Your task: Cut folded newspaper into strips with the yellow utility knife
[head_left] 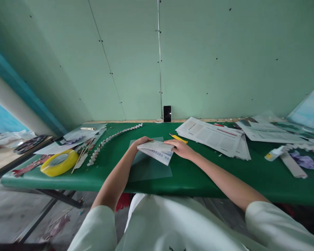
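Note:
A folded sheet of printed paper [157,153] is held between my two hands above the green tabletop. My left hand [143,141] grips its far left edge, with the fingers curled over the top. On the right, my right hand [182,147] pinches the other end, fingertips lying along the upper fold. Under the paper lies a translucent sheet [149,171], flat on the table. Just beyond my right hand is a yellow utility knife [178,138], its tip pointing away to the left.
Left on the green table [199,184] lie a roll of yellow tape [45,168], thin sticks [81,155] and a folded paper chain [104,141]. Printed sheets [211,137], a glue bottle [274,153] and crumpled purple paper [303,160] lie right. A phone [167,114] leans on the wall.

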A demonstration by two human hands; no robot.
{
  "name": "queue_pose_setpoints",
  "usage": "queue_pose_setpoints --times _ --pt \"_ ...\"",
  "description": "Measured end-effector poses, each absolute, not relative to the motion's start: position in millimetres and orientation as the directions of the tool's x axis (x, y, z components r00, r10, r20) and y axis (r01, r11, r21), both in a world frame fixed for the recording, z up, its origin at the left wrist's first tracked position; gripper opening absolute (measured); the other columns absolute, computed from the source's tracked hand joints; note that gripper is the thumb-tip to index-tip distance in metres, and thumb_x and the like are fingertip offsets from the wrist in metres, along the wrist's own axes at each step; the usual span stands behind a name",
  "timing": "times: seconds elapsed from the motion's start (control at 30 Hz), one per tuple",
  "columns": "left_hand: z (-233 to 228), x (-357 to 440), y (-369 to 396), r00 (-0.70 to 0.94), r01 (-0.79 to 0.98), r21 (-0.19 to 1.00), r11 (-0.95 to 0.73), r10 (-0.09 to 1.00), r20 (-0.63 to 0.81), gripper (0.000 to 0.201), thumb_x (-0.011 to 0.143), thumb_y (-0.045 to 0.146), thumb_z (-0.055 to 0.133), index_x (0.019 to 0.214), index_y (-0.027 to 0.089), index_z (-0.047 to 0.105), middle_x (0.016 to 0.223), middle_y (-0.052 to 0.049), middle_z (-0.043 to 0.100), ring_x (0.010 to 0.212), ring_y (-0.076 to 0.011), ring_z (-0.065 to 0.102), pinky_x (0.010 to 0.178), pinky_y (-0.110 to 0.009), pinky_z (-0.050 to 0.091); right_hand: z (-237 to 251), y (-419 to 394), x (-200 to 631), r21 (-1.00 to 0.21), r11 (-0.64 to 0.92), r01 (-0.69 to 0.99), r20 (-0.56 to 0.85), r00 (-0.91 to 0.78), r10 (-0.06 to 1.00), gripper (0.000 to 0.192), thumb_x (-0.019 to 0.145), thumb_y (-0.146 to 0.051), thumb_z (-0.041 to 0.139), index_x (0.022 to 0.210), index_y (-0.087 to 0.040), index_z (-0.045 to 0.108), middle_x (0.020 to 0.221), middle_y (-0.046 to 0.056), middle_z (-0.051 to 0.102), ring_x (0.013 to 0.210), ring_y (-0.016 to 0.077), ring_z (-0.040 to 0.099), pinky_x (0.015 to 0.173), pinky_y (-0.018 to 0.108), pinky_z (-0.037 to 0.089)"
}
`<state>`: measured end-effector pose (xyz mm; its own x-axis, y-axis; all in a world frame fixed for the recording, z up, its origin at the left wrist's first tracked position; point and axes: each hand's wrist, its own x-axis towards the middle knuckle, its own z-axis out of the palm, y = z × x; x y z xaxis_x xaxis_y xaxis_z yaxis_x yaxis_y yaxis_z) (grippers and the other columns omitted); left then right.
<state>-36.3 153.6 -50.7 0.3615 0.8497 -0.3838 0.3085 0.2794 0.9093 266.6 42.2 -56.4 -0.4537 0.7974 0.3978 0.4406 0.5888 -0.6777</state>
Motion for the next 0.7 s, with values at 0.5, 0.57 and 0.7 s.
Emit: queue_pose_setpoints --times 0.5,0.57,0.7 --pt "-12 -23 15 0.437 0.594 0.615 -0.519 0.85 0.295 0.063 0.105 0.065 0.061 0.152 0.022 0.062 0.143 -0.02 0.071 0.138 -0.0405 0.064 0.117 -0.051 0.048 -69 65 297 -0.716 0.437 0.544 0.459 -0.104 0.882 0.064 0.104 -0.084 0.051 0.081 -0.027 0.07 0.048 0.004 0.056 0.045 0.0267 0.058 0.056 0.039 0.052" --pt "-26 -32 -27 0.569 0.64 0.516 -0.57 0.802 0.18 0.079 0.097 0.074 0.071 0.159 0.026 0.061 0.16 -0.022 0.06 0.154 -0.0463 0.05 0.129 -0.058 0.037 -72 69 301 -0.668 0.426 0.61 0.449 -0.125 0.885 0.064 0.107 -0.081 0.048 0.072 -0.029 0.062 0.042 0.0 0.042 0.039 0.023 0.048 0.051 0.036 0.044" --pt "-51 -55 -81 0.669 0.738 0.239 -0.631 0.731 -0.137 0.135 0.072 0.098 0.075 0.179 0.029 0.03 0.184 -0.02 0.024 0.169 -0.0576 0.013 0.132 -0.079 0.015 -74 74 300 -0.576 0.361 0.734 0.412 -0.121 0.903 0.061 0.114 -0.07 0.04 0.074 -0.027 0.057 0.043 -0.002 0.039 0.041 0.0219 0.046 0.049 0.034 0.035"
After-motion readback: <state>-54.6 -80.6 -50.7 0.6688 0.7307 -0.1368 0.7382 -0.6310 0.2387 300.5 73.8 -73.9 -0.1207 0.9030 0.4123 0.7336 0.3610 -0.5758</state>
